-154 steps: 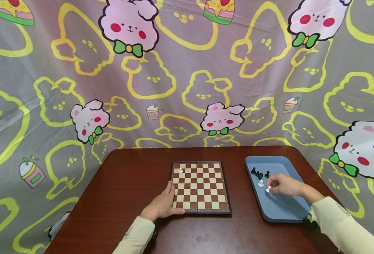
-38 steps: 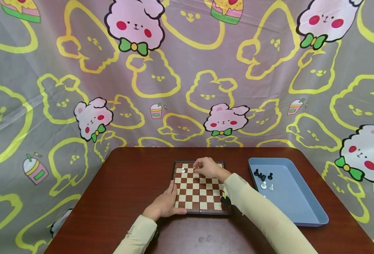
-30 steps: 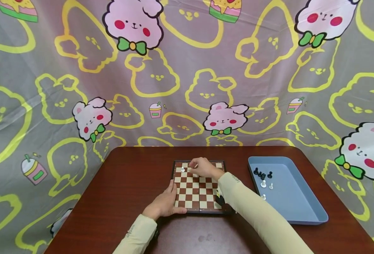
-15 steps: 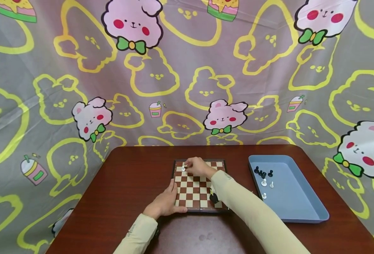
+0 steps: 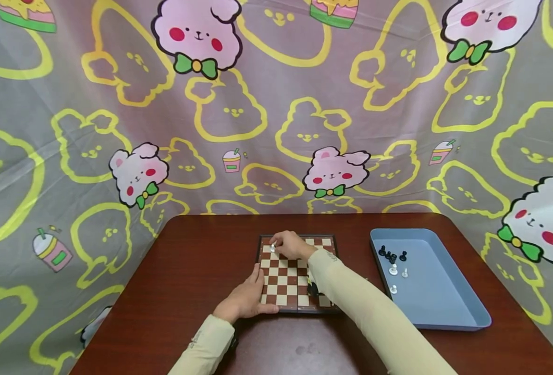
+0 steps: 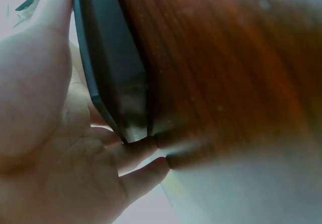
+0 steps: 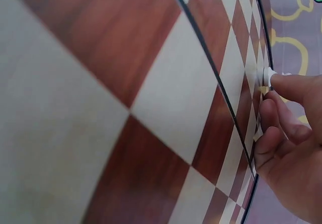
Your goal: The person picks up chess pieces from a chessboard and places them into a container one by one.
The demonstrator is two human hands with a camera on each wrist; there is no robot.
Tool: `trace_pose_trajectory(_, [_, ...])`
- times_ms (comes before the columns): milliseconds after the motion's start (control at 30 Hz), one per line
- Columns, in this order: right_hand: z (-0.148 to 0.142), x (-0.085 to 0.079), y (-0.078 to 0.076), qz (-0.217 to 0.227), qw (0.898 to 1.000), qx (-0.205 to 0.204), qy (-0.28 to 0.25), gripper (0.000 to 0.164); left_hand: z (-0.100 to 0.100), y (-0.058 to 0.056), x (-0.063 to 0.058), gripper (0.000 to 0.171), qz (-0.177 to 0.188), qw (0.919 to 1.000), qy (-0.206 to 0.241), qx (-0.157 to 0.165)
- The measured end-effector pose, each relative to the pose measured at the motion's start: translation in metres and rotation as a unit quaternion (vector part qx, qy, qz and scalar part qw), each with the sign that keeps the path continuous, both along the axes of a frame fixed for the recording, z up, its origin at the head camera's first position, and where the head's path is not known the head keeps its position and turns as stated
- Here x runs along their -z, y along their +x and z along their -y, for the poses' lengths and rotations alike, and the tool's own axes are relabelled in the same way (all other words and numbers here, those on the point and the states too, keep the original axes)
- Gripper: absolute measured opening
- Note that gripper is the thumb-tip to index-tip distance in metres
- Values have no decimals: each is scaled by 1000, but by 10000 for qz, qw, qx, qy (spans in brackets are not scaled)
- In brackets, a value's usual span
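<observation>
A brown and cream chessboard (image 5: 282, 290) with a black edge lies on the table. My left hand (image 5: 245, 298) rests along its left side, fingers straight, thumb at the near-left corner. In the left wrist view, the fingers (image 6: 141, 179) reach around the board's dark corner (image 6: 113, 58). My right hand (image 5: 291, 246) is over the far-left squares, its fingertips pinching at a white chess piece (image 5: 273, 249). In the right wrist view, one digit of the right hand (image 7: 297, 128) meets a bit of white piece (image 7: 269, 76); the curled fingers hide most of it.
To the right stands a blue-grey tray (image 5: 450, 307). Inside it are several black chess pieces (image 5: 383, 251) and white ones, including a white piece (image 5: 393, 270) and another white piece (image 5: 393, 289) by the left wall. A patterned curtain (image 5: 267, 130) hangs behind the table.
My right hand has gone from the tray to the far side of the board, then slid left across it to the white chess piece. The left hand has stayed at the board's edge.
</observation>
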State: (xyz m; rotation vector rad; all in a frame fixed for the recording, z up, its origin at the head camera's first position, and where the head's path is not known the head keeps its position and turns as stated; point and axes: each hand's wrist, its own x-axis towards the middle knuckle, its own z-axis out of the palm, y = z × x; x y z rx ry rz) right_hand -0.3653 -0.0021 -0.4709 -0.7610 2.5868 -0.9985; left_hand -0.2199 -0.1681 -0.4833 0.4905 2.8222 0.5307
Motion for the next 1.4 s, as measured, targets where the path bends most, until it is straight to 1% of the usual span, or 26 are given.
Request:
trace_pose_trajectory(167, [-2,0,0,-81,9998,-51,155,24,-4,0,0,114,46,10000,45,10])
trace_pose_trajectory(400, [-5,4,0,-571,9971,-128,477,15,-7,0,0,114,-38,9999,5,157])
trace_pose_trajectory(500, [-7,4,0,-685,9961,-153,528,12,-9,0,-1,114,-21,9999,20,135])
trace_pose_trajectory(633, [-12,2,1,-707,9961,-198,483,8,-10,-1,0,114,2,9999,42,107])
trace_pose_trajectory(733, [-17,0,2,-671,9970,-210,326,7,-11,-1,0,115,11,9999,66,78])
trace_pose_trajectory(933, [-28,-8,4,-659,9976,-175,140,8,-9,-1,-1,115,65,9999,95,16])
trace_pose_trajectory(1133, [-41,-13,4,-494,9982,-309,115,12,-5,-2,-2,116,-6,9999,102,-22])
trace_pose_trajectory(1267, [-50,-15,5,-606,9973,-377,189,11,-4,-1,-2,116,-13,9999,93,-42])
trace_pose_trajectory(1400, [-61,-19,9,-659,9969,-372,224,10,-3,-1,0,118,34,9999,98,-93])
